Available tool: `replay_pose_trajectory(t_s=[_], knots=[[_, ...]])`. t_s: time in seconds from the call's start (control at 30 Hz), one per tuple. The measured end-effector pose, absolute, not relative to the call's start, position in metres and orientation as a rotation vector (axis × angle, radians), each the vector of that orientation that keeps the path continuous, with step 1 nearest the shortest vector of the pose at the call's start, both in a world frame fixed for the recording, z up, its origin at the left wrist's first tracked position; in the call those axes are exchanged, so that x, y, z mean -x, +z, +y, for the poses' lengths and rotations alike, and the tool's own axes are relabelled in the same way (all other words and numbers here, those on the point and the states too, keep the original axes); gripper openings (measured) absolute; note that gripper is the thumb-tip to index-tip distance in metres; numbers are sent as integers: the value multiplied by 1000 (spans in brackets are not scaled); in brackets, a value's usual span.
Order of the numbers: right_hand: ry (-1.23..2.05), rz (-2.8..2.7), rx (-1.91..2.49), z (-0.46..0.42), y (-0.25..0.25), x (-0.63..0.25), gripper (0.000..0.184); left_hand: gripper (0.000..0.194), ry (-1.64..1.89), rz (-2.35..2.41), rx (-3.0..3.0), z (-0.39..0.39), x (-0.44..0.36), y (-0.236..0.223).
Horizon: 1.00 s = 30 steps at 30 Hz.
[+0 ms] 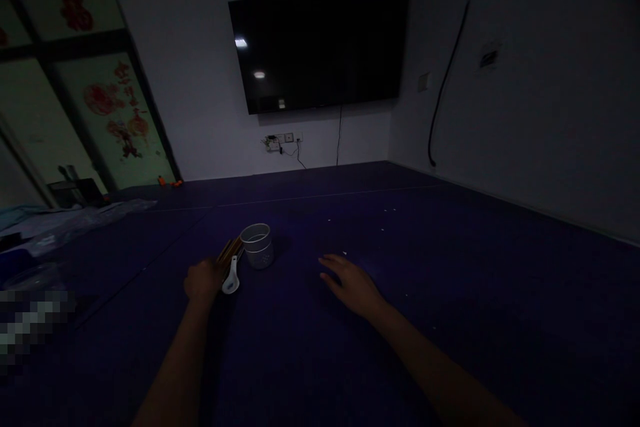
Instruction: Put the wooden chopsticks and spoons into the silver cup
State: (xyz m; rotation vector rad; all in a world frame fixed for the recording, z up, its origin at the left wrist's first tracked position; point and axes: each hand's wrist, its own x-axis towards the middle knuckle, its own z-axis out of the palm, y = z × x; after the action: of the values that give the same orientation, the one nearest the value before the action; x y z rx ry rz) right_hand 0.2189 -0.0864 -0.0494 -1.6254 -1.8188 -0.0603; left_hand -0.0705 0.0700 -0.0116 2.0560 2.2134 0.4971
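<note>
Dim room; dark blue surface (295, 347) ran back toward a wall-mounted television (323, 43). Left hand (203, 280) looked curled around wooden sticks (229, 250), white spoon (231, 281) alongside; grey cup (259, 250) stood upright just beside them. Right hand (353, 287), fingers parted, held nothing. Step, I judged: gathering the sticks. Next move called for a secure grip, clear of the cup.

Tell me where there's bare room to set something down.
Free: the purple surface between the cup and right hand, and nearer, between the forearms. Crowded: left of the cup, where sticks, spoon and left hand bunch. White bits dot the area beyond the right hand.
</note>
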Motion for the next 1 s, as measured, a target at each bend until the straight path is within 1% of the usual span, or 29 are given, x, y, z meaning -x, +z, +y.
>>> replay_pose_trajectory(t_s=[0.17,0.33,0.5,0.67,0.73,0.83,1.0], knots=[[-58,-1831,1621,-86,-49,-220,39,47,399,2083,-2165,80,72,-23],[-52,-1826,1609,-87,-49,-220,39,46,448,2023,-2175,91,75,-31],[-61,-1821,1619,-86,-49,-220,38,54,514,1918,-2202,95,75,-33],[-49,-1826,1629,-86,-49,-219,39,63,387,1962,-2255,94,74,-33],[-54,-1831,1631,-86,-48,-218,39,61,328,2001,-2299,91,73,-32],[-61,-1836,1639,-87,-46,-217,39,54,277,2064,-2299,85,70,-28],[-68,-1830,1641,-87,-47,-216,39,45,285,2125,-2278,76,66,-21]])
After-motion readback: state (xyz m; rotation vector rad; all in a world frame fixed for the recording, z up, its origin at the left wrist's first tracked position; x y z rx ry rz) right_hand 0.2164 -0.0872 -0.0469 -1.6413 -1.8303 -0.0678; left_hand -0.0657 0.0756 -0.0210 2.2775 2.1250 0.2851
